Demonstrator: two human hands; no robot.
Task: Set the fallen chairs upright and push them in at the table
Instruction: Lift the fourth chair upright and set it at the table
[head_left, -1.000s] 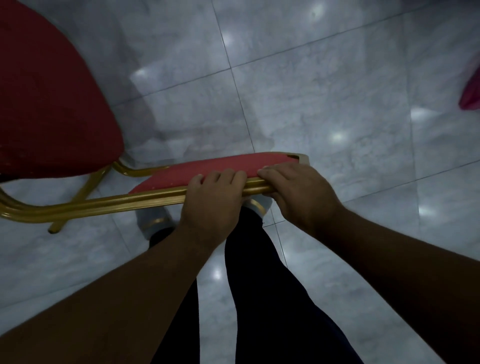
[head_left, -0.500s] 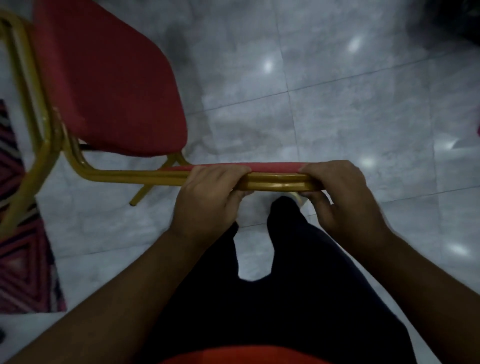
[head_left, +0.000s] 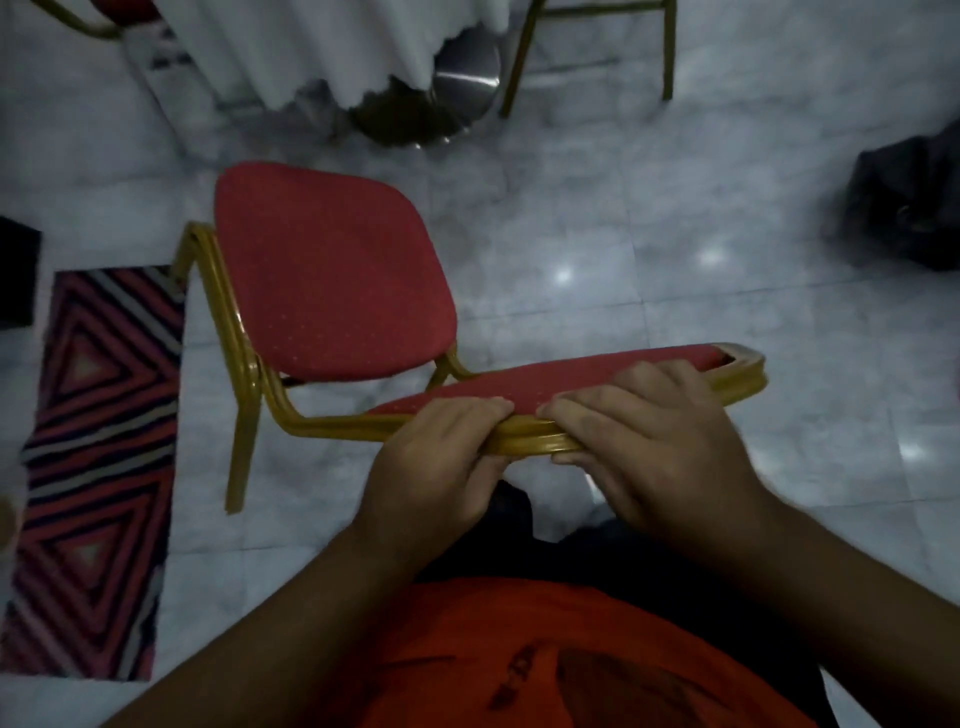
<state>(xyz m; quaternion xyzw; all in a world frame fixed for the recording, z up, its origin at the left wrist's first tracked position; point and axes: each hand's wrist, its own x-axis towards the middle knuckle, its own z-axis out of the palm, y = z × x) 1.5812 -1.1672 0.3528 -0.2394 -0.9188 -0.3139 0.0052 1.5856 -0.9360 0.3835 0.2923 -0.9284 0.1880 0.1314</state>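
A red-cushioned chair (head_left: 332, 270) with a gold metal frame stands upright on the marble floor just in front of me, its seat facing up. Its backrest top rail (head_left: 649, 374) runs across the middle of the view. My left hand (head_left: 441, 467) and my right hand (head_left: 639, 441) are both closed on that rail, side by side, thumbs under it. The table (head_left: 332, 47) with a white skirt cloth and a shiny metal base (head_left: 441, 98) stands at the top, a short way beyond the chair's front edge.
Another gold-framed chair (head_left: 592, 47) stands at the table's right, and part of a third (head_left: 78, 15) shows at top left. A striped red rug (head_left: 98, 457) lies at the left. A dark bag (head_left: 909, 202) sits on the floor at the right.
The chair has risen from tilted to upright with both hands on its back rail. My view has lifted, so the table and rug have come into sight.
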